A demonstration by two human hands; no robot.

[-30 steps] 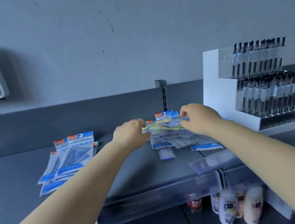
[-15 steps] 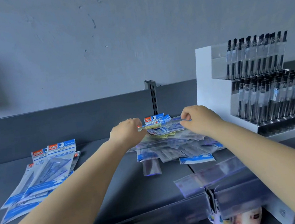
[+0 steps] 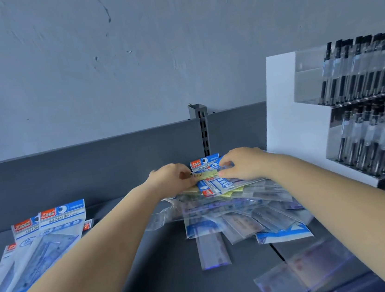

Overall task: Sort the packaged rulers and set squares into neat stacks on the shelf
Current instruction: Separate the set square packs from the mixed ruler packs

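A loose heap of packaged rulers and set squares (image 3: 238, 213) lies on the dark grey shelf (image 3: 155, 284) near its back wall. My left hand (image 3: 170, 179) and my right hand (image 3: 242, 166) meet over the top of the heap. Between them they pinch a yellowish packaged ruler (image 3: 206, 174), one hand at each end. A blue-and-red headed set-square pack (image 3: 203, 162) stands just behind it. At the far left a fanned stack of set-square packs (image 3: 41, 242) marked GEOMETRIC lies flat on the shelf.
A white and clear display stand of black pens (image 3: 361, 110) fills the right side of the shelf. A slotted upright post (image 3: 202, 125) rises at the back. A clear packaged ruler (image 3: 302, 275) overhangs the shelf's front edge at the lower right.
The camera has moved closer and turned right. Both hands have drawn together over the heap and now pinch the yellowish ruler between them.
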